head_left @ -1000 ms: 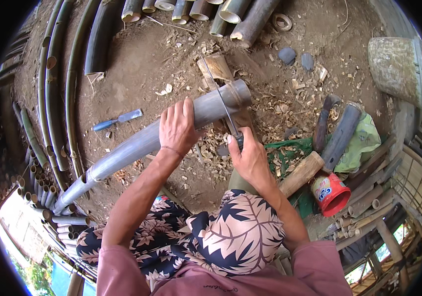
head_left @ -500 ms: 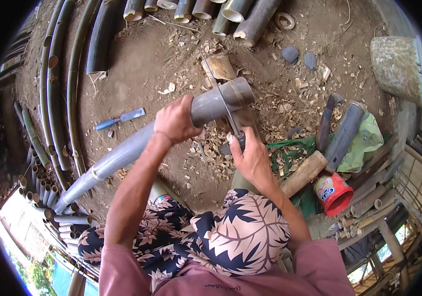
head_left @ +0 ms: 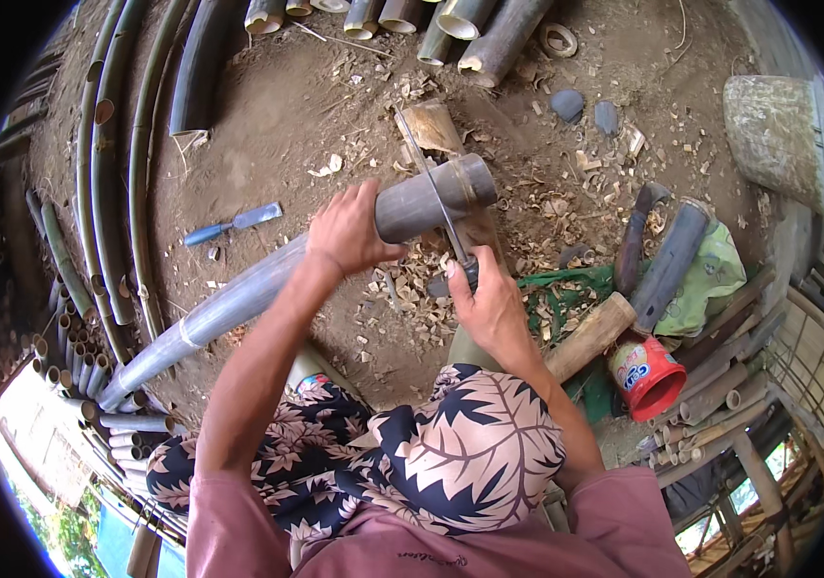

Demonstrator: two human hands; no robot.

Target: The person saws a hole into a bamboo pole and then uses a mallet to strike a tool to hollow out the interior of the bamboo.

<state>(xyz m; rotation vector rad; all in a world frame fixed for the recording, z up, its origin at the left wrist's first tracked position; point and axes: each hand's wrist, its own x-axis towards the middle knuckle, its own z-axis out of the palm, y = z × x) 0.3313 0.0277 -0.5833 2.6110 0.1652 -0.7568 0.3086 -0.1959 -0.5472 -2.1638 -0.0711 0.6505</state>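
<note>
A long grey bamboo pole (head_left: 239, 294) slants from lower left up to the middle, its cut end resting on a wooden block (head_left: 428, 127). My left hand (head_left: 349, 231) lies over the pole, fingers curved across its top and thumb stretched along the near side. My right hand (head_left: 489, 303) is closed on the dark handle of a narrow saw (head_left: 431, 183). The saw's thin blade lies across the pole close to its right end, beside a pale ring mark. Part of the handle is hidden by my fingers.
A blue-handled chisel (head_left: 234, 223) lies on the dirt at left. Wood chips (head_left: 552, 226) litter the ground. Long bamboo poles (head_left: 142, 164) run up the left; cut sections (head_left: 508, 43) lie at the far side. Right are a hatchet (head_left: 636, 236) and a red bucket (head_left: 651, 380).
My left hand's fingers have loosened and spread a little, with the thumb reaching further out. The pole's far-left end has shifted slightly left. The saw stays nearly in place.
</note>
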